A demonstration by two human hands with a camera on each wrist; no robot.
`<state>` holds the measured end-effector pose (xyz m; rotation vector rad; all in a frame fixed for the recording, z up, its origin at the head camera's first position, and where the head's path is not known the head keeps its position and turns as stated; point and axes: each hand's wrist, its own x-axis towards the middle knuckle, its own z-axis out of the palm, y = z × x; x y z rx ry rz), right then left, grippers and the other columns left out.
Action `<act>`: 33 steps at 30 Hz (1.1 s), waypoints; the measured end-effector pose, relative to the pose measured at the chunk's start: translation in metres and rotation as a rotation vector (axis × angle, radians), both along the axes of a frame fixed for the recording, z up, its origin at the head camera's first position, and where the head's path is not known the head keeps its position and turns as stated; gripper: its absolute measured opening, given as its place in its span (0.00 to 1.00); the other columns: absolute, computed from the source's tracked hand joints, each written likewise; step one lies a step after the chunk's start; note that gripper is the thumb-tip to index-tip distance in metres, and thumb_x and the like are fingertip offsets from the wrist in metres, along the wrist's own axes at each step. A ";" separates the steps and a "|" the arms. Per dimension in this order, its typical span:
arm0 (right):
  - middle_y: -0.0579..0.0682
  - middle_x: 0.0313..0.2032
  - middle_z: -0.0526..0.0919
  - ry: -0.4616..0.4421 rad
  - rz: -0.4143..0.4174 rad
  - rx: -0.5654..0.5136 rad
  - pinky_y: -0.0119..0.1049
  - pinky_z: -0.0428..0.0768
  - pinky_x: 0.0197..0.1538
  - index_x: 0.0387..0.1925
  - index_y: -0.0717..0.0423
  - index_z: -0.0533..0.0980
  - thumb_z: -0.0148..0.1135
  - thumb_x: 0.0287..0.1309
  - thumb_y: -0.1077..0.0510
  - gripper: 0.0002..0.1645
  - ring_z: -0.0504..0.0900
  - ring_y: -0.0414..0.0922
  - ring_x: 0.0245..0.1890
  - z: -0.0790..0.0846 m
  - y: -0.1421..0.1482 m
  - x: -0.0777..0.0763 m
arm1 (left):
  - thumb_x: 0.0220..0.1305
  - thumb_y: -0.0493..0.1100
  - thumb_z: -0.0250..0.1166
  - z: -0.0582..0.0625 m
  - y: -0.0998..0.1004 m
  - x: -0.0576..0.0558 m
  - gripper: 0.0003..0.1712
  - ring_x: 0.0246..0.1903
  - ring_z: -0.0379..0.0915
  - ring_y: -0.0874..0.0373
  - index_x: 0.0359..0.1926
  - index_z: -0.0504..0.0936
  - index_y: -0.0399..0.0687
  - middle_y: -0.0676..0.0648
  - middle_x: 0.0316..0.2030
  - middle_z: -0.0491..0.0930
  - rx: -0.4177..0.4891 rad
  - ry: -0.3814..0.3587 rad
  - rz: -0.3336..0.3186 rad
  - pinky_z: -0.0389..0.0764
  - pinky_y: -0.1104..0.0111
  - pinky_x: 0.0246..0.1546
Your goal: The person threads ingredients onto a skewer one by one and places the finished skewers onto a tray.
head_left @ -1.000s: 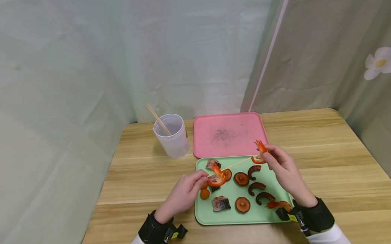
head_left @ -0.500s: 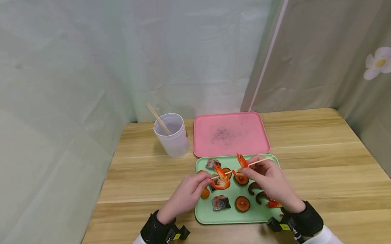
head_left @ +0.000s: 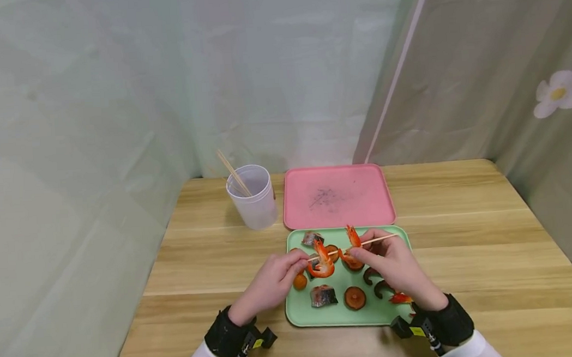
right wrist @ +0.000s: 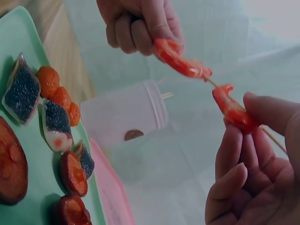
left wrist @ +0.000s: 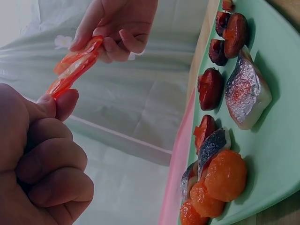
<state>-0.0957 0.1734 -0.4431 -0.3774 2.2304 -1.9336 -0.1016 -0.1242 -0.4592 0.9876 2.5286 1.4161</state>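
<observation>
"Skewer (head_left: 380,239), where is that?"
"Held over the green tray (head_left: 341,320), running between the two hands."
"And the grip of the left hand (head_left: 275,280)?"
"Narrow, pinching the skewer's end beside one shrimp (head_left: 325,268)."
"How about the right hand (head_left: 398,263)?"
"Its grip pinches another shrimp (head_left: 353,237); the skewer shows on both sides of that one."
"What lies on the tray?"
"Fish pieces (head_left: 324,297), mushrooms (head_left: 355,298), orange balls (head_left: 299,282) and dark curled tentacles (head_left: 378,289)."
"And beyond it?"
"A pink tray (head_left: 361,201); left of that, a cup (head_left: 257,213) with sticks (head_left: 235,174) in it, both on the tabletop (head_left: 213,270)."
</observation>
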 end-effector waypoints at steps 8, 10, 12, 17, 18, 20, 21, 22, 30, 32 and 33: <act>0.64 0.37 0.86 -0.082 -0.006 0.047 0.47 0.85 0.30 0.44 0.58 0.80 0.72 0.71 0.51 0.14 0.83 0.47 0.29 0.002 -0.004 0.000 | 0.83 0.38 0.57 -0.003 0.001 0.001 0.10 0.24 0.66 0.68 0.46 0.85 0.45 0.45 0.28 0.80 0.000 -0.019 -0.003 0.72 0.70 0.28; 0.59 0.35 0.86 -0.054 0.008 0.090 0.42 0.82 0.28 0.43 0.55 0.81 0.73 0.71 0.50 0.14 0.81 0.50 0.28 0.002 -0.007 0.001 | 0.83 0.38 0.57 -0.004 0.002 0.002 0.10 0.24 0.65 0.69 0.47 0.85 0.44 0.44 0.28 0.80 -0.014 -0.012 -0.010 0.73 0.70 0.29; 0.54 0.33 0.86 -0.011 0.018 0.123 0.38 0.78 0.27 0.43 0.54 0.82 0.73 0.71 0.50 0.12 0.80 0.50 0.27 0.001 -0.011 0.001 | 0.83 0.38 0.57 -0.005 0.003 0.003 0.10 0.24 0.65 0.69 0.48 0.85 0.43 0.44 0.27 0.80 -0.021 -0.009 -0.014 0.74 0.70 0.29; 0.51 0.32 0.85 0.041 0.004 0.099 0.37 0.75 0.26 0.42 0.55 0.81 0.72 0.72 0.54 0.09 0.77 0.45 0.25 -0.002 -0.014 0.002 | 0.84 0.40 0.56 -0.005 0.005 0.003 0.11 0.22 0.64 0.69 0.49 0.85 0.44 0.50 0.22 0.74 -0.019 -0.008 -0.018 0.73 0.70 0.27; 0.51 0.32 0.85 0.042 0.002 0.093 0.37 0.75 0.26 0.42 0.55 0.81 0.71 0.72 0.55 0.08 0.77 0.44 0.25 -0.003 -0.014 0.002 | 0.84 0.40 0.56 -0.004 0.004 0.003 0.11 0.22 0.64 0.69 0.49 0.85 0.45 0.52 0.22 0.73 -0.021 -0.010 -0.018 0.73 0.70 0.27; 0.51 0.33 0.85 0.048 0.011 0.081 0.38 0.76 0.26 0.44 0.55 0.81 0.70 0.73 0.55 0.08 0.77 0.45 0.26 -0.002 -0.013 0.001 | 0.84 0.40 0.56 -0.003 0.004 0.002 0.11 0.22 0.63 0.69 0.49 0.85 0.45 0.56 0.22 0.70 -0.020 -0.015 -0.020 0.72 0.70 0.27; 0.52 0.33 0.85 0.051 0.019 0.079 0.39 0.76 0.27 0.45 0.56 0.81 0.70 0.73 0.56 0.08 0.78 0.46 0.27 -0.002 -0.013 0.001 | 0.84 0.39 0.56 -0.002 0.004 0.001 0.11 0.22 0.63 0.69 0.49 0.85 0.45 0.58 0.23 0.70 -0.018 -0.020 -0.022 0.72 0.70 0.27; 0.52 0.34 0.85 0.055 0.026 0.079 0.40 0.77 0.28 0.46 0.56 0.81 0.69 0.74 0.56 0.08 0.79 0.47 0.28 -0.002 -0.013 0.001 | 0.84 0.39 0.56 -0.002 0.004 0.001 0.11 0.22 0.63 0.69 0.49 0.85 0.44 0.59 0.23 0.70 -0.015 -0.024 -0.023 0.72 0.70 0.27; 0.50 0.38 0.87 0.107 0.054 0.148 0.41 0.83 0.34 0.59 0.60 0.78 0.68 0.74 0.58 0.17 0.84 0.52 0.35 -0.003 -0.010 0.001 | 0.84 0.39 0.55 0.001 0.003 0.002 0.12 0.24 0.65 0.68 0.48 0.85 0.42 0.55 0.25 0.72 0.022 -0.044 -0.019 0.73 0.69 0.29; 0.50 0.37 0.86 0.139 0.056 0.166 0.41 0.84 0.33 0.60 0.60 0.78 0.68 0.74 0.59 0.18 0.85 0.50 0.34 -0.003 -0.007 0.000 | 0.85 0.39 0.55 0.001 0.002 0.001 0.11 0.24 0.65 0.67 0.47 0.85 0.43 0.55 0.26 0.72 0.032 -0.046 0.001 0.72 0.69 0.29; 0.49 0.37 0.86 0.156 0.055 0.172 0.41 0.84 0.33 0.61 0.59 0.78 0.68 0.74 0.59 0.18 0.84 0.49 0.34 -0.003 -0.006 -0.001 | 0.85 0.39 0.55 0.002 0.002 0.001 0.11 0.24 0.65 0.67 0.46 0.84 0.44 0.55 0.26 0.71 0.038 -0.047 0.020 0.72 0.69 0.29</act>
